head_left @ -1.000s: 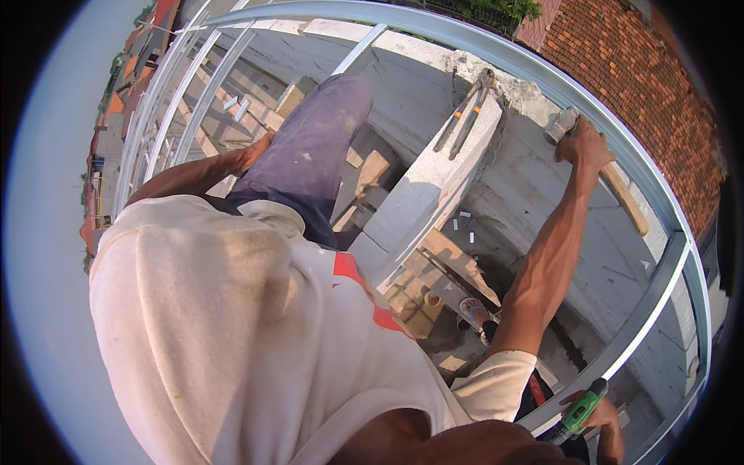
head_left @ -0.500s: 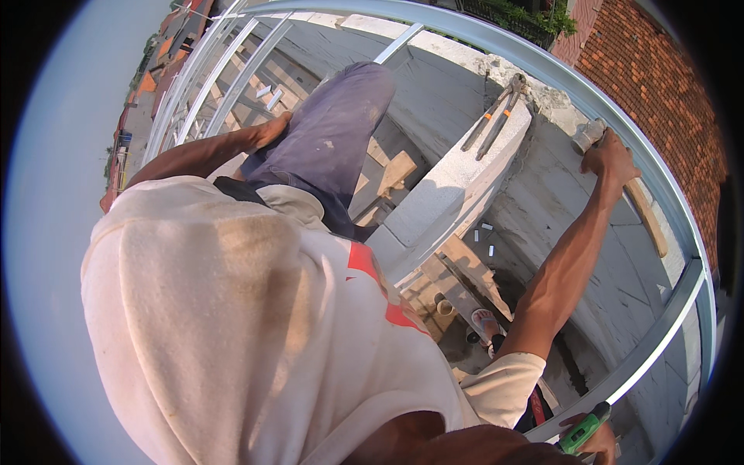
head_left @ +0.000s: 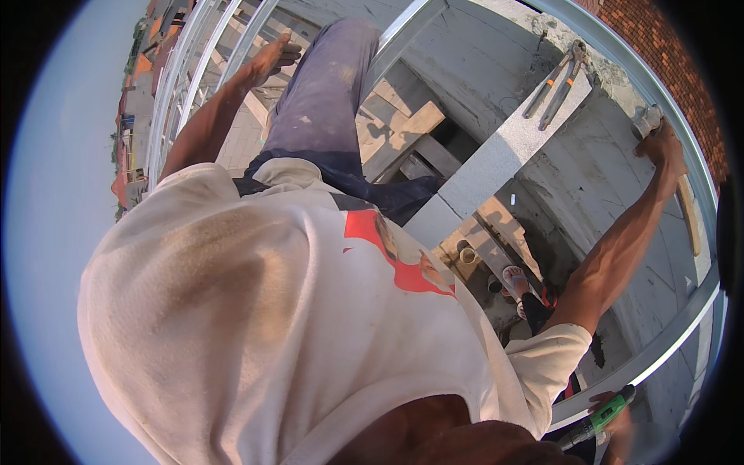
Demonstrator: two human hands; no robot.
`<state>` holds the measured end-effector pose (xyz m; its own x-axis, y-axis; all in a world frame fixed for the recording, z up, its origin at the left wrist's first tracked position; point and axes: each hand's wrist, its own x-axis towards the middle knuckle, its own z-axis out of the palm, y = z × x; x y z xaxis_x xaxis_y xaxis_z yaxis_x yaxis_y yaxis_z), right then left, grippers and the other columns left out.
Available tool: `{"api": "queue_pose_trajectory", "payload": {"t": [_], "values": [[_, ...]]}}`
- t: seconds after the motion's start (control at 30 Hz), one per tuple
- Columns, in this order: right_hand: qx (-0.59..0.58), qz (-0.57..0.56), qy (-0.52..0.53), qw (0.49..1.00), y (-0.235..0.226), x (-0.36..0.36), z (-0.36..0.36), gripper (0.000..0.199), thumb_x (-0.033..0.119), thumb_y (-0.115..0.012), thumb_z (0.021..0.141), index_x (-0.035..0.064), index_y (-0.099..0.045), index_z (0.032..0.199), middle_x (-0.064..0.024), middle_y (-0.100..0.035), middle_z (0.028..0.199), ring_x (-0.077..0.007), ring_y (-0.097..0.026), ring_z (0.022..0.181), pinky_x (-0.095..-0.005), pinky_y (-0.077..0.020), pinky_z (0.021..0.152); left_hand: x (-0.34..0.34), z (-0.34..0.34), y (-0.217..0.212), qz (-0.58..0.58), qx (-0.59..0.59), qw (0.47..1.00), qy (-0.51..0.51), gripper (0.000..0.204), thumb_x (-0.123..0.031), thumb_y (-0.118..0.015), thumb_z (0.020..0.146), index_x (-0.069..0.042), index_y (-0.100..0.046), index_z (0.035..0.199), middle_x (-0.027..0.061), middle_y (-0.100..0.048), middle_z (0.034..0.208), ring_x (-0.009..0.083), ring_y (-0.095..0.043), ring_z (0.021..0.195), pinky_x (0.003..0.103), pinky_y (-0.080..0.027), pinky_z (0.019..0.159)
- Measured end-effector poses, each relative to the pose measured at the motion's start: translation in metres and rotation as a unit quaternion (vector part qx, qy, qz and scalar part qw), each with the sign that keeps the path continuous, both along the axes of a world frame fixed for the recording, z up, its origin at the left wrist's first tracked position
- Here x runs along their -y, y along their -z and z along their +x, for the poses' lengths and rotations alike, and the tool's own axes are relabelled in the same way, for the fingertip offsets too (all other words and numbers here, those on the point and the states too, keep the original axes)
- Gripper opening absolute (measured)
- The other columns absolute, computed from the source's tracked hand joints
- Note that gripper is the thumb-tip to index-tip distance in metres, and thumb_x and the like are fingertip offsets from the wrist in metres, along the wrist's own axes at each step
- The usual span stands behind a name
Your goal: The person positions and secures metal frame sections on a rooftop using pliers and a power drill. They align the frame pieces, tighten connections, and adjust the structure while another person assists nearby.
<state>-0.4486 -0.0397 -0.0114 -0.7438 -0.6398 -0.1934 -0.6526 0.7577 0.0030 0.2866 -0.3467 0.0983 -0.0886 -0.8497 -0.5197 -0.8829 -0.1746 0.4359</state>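
My right hand (head_left: 663, 152) grips a hammer (head_left: 690, 217) close to its metal head, at the wall's top beside the metal frame. The hammer's wooden handle extends below my hand. My left hand (head_left: 273, 59) is beside my bent knee, fingers stretched out and holding nothing. Long-handled pincers (head_left: 556, 89) with orange bands lie on a pale block wall (head_left: 496, 167), between my knee and my right hand.
A curved metal frame (head_left: 659, 345) runs along the right side. At the lower right another person's hand holds a green drill (head_left: 608, 415). Far below, a person's foot (head_left: 514, 275) stands near boards and a bucket (head_left: 466, 253). More metal bars (head_left: 205, 62) rise at upper left.
My left hand has lifted off my knee, and its fingers have straightened. The view has shifted, so the wall and pincers sit farther right. My right hand keeps hold of the hammer.
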Motion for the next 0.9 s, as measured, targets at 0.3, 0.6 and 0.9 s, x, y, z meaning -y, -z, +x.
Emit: {"api": "queue_pose_trajectory", "payload": {"t": [0.3, 0.6, 0.9], "values": [[0.069, -0.025, -0.04, 0.997, 0.034, -0.021, -0.066, 0.114, 0.01, -0.093, 0.057, 0.0151, -0.043, 0.159, -0.0157, -0.074, 0.127, -0.0333, -0.069, 0.122, -0.0495, -0.0547, 0.096, 0.019, -0.063, 0.178, -0.272, 0.234, 0.835, 0.417, 0.123, -0.091, -0.054, 0.083, 0.006, -0.039, 0.158, 0.0369, -0.055, 0.146, 0.0492, -0.059, 0.133, 0.05, -0.046, 0.115], [0.154, -0.185, -0.067, 0.968, -0.001, -0.054, -0.053, 0.094, 0.003, -0.091, 0.06, 0.0044, -0.056, 0.147, -0.0145, -0.071, 0.13, -0.0293, -0.069, 0.114, -0.0392, -0.0558, 0.095, -0.031, -0.113, 0.176, -0.119, 0.056, 0.978, 0.163, 0.065, -0.042, -0.085, 0.082, 0.003, -0.065, 0.125, 0.0267, -0.076, 0.108, 0.041, -0.074, 0.105, 0.046, -0.058, 0.093], [0.244, -0.205, -0.029, 0.947, -0.059, -0.044, -0.016, 0.05, 0.007, -0.084, 0.078, -0.0004, -0.072, 0.126, -0.0095, -0.077, 0.113, -0.022, -0.07, 0.102, -0.0336, -0.0522, 0.096, -0.04, -0.108, 0.18, -0.137, 0.084, 0.975, 0.151, 0.063, -0.041, -0.083, 0.086, 0.0, -0.061, 0.128, 0.0272, -0.076, 0.107, 0.0453, -0.073, 0.104, 0.051, -0.058, 0.091]]}}
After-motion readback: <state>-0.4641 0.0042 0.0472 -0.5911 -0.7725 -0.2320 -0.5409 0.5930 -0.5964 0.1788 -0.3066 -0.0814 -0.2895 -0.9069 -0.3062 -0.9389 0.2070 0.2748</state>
